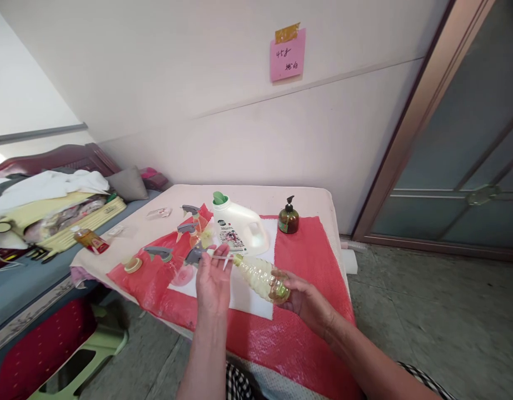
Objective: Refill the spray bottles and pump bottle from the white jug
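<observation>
While the bed (51,222) is sitting off to the left with folded cloths piled on it, a small amber bottle (90,240) is lying on its side near the left edge of the table (281,194). Moving right, a few grey trigger spray heads (158,253) are lying scattered on the red mat (306,261), with a roll of tape (133,264) just beside them.

The person's left hand (212,280) is hovering over the mat with its fingers pinching a grey sprayer head (194,255), whose thin white tube is pointing toward the neck of the clear bottle (260,276). Can't really tell whether the tube is already going into the neck or just sitting at it.

That clear bottle is being held tilted, almost sideways, above the white sheet on the mat, neck pointing left. The right hand (308,303) is gripping its base, fingers wrapped around the bottom end.

Behind the hands, a white jug (239,225) with a green spout is standing on the mat, and further right a dark pump bottle (288,218) is standing upright. Up on the wall, a pink note (287,54) is hanging taped.
</observation>
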`<state>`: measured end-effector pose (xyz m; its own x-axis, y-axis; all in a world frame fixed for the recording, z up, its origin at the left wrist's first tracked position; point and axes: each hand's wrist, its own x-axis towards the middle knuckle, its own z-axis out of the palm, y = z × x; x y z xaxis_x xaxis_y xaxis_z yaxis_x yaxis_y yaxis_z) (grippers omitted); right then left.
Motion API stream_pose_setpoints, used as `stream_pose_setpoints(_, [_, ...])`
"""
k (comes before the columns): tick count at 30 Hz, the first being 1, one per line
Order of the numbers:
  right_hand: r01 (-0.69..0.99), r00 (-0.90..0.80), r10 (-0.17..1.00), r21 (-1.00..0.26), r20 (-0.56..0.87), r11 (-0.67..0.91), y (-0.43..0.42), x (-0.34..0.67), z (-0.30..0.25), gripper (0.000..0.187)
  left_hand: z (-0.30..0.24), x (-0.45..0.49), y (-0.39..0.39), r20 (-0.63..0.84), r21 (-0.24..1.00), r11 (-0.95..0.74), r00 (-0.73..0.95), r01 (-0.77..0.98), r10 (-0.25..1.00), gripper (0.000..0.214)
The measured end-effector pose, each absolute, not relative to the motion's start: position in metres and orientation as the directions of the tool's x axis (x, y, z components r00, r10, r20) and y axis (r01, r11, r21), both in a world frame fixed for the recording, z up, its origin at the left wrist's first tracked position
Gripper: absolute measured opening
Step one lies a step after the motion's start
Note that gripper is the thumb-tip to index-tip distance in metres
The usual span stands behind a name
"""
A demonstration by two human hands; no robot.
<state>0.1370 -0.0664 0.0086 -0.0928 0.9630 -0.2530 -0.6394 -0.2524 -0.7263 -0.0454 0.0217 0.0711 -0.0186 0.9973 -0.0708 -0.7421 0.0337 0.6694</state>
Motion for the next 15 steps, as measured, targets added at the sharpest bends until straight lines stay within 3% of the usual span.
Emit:
stream_pose_setpoints(5, [-0.61,-0.015,0.954,-0.754,-0.298,-0.245,-0.061,0.144,0.008,0.057,0.074,-0.087,0.038,-0.117,0.587,-0.158,-0.276,-0.794,0.954,0.029])
stream_pose_setpoints(8, [-0.632,0.025,0.949,-0.74,-0.316,-0.23,-0.06,0.146,0.006,0.052,0.072,-0.105,0.042,-0.127,0.555,-0.212,-0.335,-0.804,0.934,0.027])
stream_pose_setpoints(10, [-0.66,0.027,0.958,-0.725,-0.285,-0.197,-0.059,0.145,0.004,0.049,0.07,-0.105,0.043,-0.174,0.573,-0.121,-0.265,-0.811,0.949,0.024])
stream_pose_setpoints(15, [-0.68,0.012,0.996,-0.731,-0.089,-0.058,-0.063,0.139,0.006,0.043,0.066,-0.07,0.031,-0.273,0.631,0.266,0.112,-0.728,0.955,0.017])
